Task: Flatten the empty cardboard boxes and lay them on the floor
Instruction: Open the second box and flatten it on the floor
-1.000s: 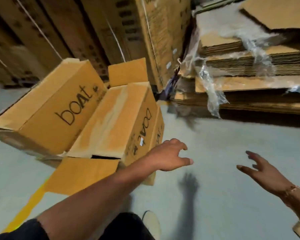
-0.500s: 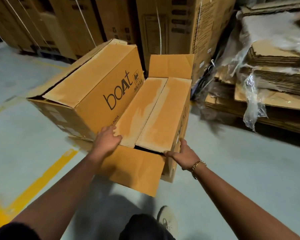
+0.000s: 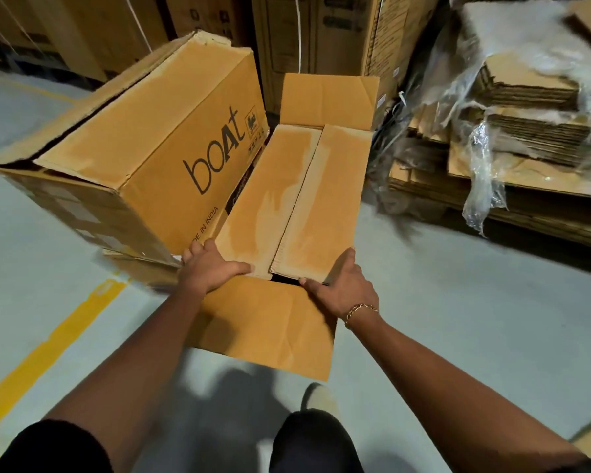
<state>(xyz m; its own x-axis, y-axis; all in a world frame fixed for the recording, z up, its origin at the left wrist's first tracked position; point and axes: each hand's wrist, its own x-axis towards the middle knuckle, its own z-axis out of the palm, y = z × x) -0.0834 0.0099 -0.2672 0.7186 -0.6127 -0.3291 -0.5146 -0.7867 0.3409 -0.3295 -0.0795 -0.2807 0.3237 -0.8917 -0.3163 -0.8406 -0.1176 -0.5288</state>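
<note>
Two brown "boAt" cardboard boxes stand on the grey floor. The nearer box (image 3: 297, 199) has its two long top flaps folded in, its far end flap upright and its near end flap (image 3: 270, 329) hanging out toward me. My left hand (image 3: 209, 269) grips the near left corner of its top. My right hand (image 3: 338, 285) grips the near right corner, thumb at the dark gap under the flaps. The second box (image 3: 144, 148) lies tilted against its left side, partly open at its left end.
Tall strapped cartons (image 3: 321, 32) line the back. A pallet stack of flattened cardboard under torn plastic wrap (image 3: 512, 131) fills the right. A yellow floor line (image 3: 48, 349) runs at the left. My shoe (image 3: 318, 399) is just below the hanging flap.
My hands went from hovering open in the air to gripping the near corners of the nearer box. Since half a second ago my right hand moved from the side onto the top.
</note>
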